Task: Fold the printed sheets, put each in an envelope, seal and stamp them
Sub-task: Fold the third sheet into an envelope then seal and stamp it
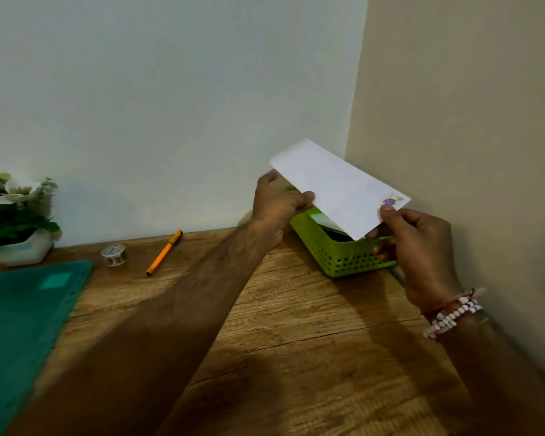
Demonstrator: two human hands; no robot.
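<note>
A tape roll (114, 255) and a pen (164, 252) lie at the left, well apart from the work. The left hand (277, 199) pinches the near long edge of the envelope (337, 187), thumb on top. The envelope is in the air, and its long axis runs from far left down to near right, above the basket (343, 256). The right hand (416, 243) pinches its right short end, thumb just beside the stamp (389, 201). I judge the envelope goes down into the basket next, and the right hand is nearer to it.
</note>
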